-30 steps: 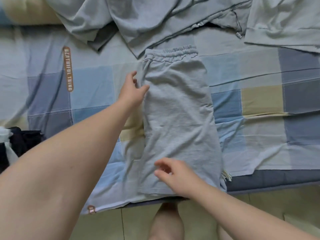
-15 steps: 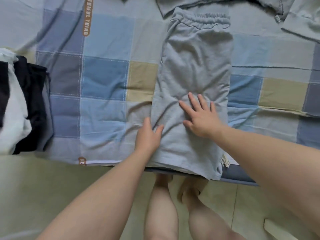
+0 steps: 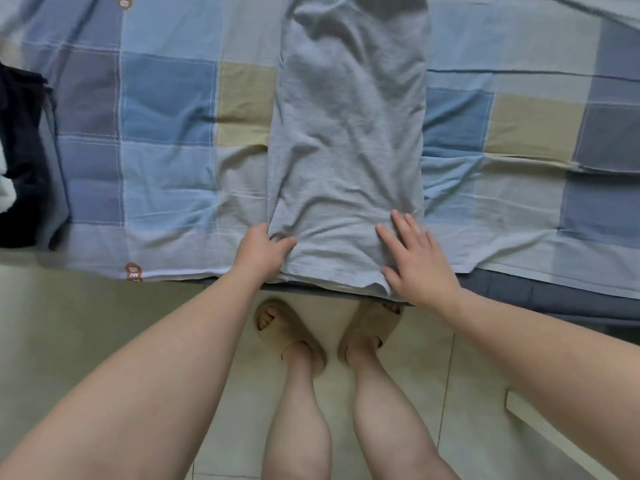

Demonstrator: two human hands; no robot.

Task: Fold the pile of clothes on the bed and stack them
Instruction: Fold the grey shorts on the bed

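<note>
Grey shorts (image 3: 349, 150) lie on a checked bedsheet (image 3: 166, 98), left hand (image 3: 261, 252) gripping the hem corner, right hand (image 3: 417, 261) pressing flat.

2 tan slippers (image 3: 281, 336) stand on pale tiled floor (image 3: 86, 308).

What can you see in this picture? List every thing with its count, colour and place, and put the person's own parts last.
grey garment: one, pale grey, lengthwise mid-bed, near end at the bed's edge
bedsheet: one, checked blue, grey and beige, over the bed
dark clothes: one heap, black with some white, far left on the bed
mattress: one, dark blue-grey, edge below the sheet
floor: pale tiles, below the bed
sandals: two, tan, on the feet
legs: two, bare, standing by the bed
left hand: grips the garment's near left edge
right hand: flat on its near right corner
</note>
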